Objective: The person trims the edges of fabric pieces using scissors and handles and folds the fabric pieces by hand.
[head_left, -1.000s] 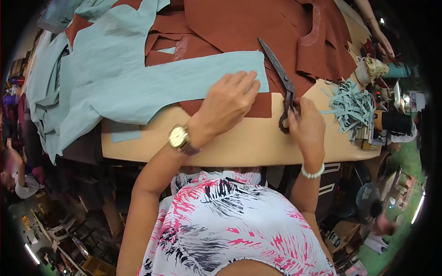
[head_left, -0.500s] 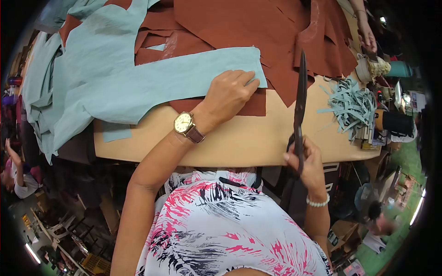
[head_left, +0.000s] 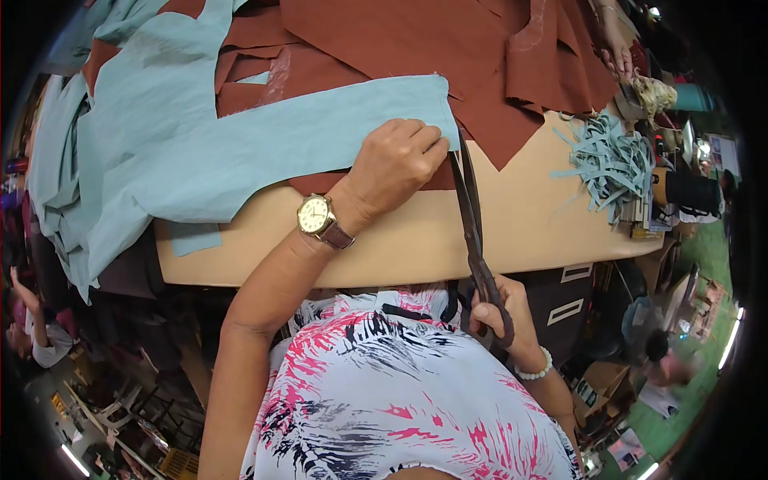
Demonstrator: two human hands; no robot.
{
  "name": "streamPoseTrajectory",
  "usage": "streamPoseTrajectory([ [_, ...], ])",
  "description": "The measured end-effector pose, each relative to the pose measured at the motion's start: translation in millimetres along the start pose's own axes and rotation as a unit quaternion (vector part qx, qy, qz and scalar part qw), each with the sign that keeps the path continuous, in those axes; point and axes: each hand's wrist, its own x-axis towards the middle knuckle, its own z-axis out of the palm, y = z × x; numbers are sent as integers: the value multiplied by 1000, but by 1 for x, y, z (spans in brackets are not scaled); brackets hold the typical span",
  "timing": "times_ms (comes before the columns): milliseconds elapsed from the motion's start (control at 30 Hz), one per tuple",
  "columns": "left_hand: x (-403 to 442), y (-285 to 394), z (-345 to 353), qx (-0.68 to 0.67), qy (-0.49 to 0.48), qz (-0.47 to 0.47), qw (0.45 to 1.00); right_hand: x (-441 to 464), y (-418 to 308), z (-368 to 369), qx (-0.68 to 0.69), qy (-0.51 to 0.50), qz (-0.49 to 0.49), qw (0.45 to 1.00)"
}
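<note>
My left hand [head_left: 398, 158] lies on the near right end of a pale blue leather piece [head_left: 304, 128], its fingers curled and closed on the edge. Long dark scissors [head_left: 477, 256] are in my right hand [head_left: 507, 314], with the fingers wrapped round the handles. Their blades are parted a little and point away from me. The tips meet the right edge of the blue leather, just beside my left fingers; whether leather lies between the blades is hard to tell. Reddish-brown leather [head_left: 376, 36] spreads beneath and behind the blue piece.
A tangle of thin blue strips [head_left: 606, 164] lies on the tan tabletop [head_left: 384, 240] at the right. Behind it are a teal container [head_left: 692, 98] and another person's hand [head_left: 618, 56]. More blue leather [head_left: 60, 168] hangs over the table's left end.
My right hand has swung left and closer to my body, bringing the scissors to the blue leather's edge. The blades have parted. My left hand keeps its place on the leather.
</note>
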Motion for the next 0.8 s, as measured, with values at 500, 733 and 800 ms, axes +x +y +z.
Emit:
streamPoseTrajectory([
  [500,-3,4,-2,-5,1,20,1000,14,5,13,4,28,-13,1000],
  [733,-3,7,-1,-12,-1,29,1000,14,-1,16,-12,33,-4,999],
  [800,-3,7,-1,-12,-2,31,999,14,0,17,-7,35,-3,999],
])
